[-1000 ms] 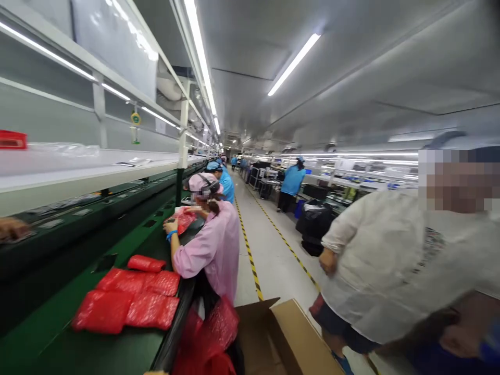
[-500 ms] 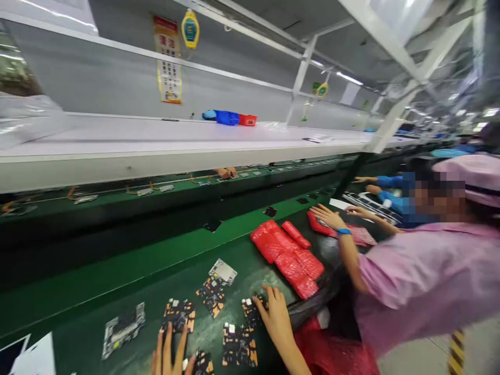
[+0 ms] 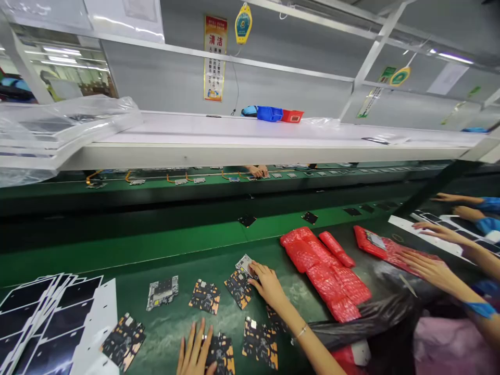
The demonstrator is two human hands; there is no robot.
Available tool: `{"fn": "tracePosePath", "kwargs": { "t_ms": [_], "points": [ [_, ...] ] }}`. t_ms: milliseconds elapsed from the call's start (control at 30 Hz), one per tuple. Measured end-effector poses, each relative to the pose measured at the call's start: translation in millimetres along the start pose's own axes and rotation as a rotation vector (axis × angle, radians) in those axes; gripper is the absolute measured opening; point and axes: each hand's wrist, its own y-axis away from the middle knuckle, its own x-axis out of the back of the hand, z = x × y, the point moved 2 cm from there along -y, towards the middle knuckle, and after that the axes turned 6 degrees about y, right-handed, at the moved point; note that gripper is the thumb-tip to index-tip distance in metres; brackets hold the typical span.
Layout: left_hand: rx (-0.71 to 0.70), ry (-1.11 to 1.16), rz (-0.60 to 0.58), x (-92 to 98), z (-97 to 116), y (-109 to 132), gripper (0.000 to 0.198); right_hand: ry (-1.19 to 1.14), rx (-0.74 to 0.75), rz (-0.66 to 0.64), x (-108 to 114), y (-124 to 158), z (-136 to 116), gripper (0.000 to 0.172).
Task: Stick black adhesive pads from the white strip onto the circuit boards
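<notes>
My left hand [image 3: 195, 351] lies at the bottom with its fingers stretched out, open, beside a black-and-orange circuit board [image 3: 222, 357] that it partly covers. My right hand [image 3: 269, 287] has its thumb and fingers closed on the edge of a silver-grey circuit board [image 3: 244, 263]. Directly below that one is a black circuit board [image 3: 238, 289]. Other black boards lie around my hands, such as one board [image 3: 205, 297] to the left and another board [image 3: 260, 341] under my right forearm. A second silver-grey board [image 3: 162, 292] rests farther left.
White sheets with black panels [image 3: 66, 317] are stacked at left. Red bubble-wrap packs [image 3: 324, 271] lie to the right, near a co-worker's hands [image 3: 433, 268]. A green conveyor strip [image 3: 187, 232] runs behind, under a white shelf [image 3: 219, 153].
My view has turned left, bringing the panel sheets into sight. My right hand has moved from a black board onto the silver-grey one. The left hand stays low beside the black board.
</notes>
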Motion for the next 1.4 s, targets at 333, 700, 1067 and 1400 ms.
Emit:
{"fn": "tracePosePath", "kwargs": {
  "t_ms": [333, 700, 1067, 1400],
  "points": [
    [0.386, 0.107, 0.095, 29.0, -114, -73, 0.057, 0.006, 0.028, 0.055, -13, 1, 8, 0.042],
    [0.351, 0.069, -0.021, 44.8, -120, -73, 0.054, 0.151, 0.108, 0.149, -28, 1, 21, 0.046],
    [0.209, -0.083, -0.116, 73.8, -94, -63, 0.038, 0.141, 0.104, 0.186, 2, -11, 58, 0.041],
    [0.234, -0.044, -0.105, 103.8, -128, -107, 0.024, 0.136, -0.086, 0.217, 18, -4, 56, 0.039]
  ]
}}
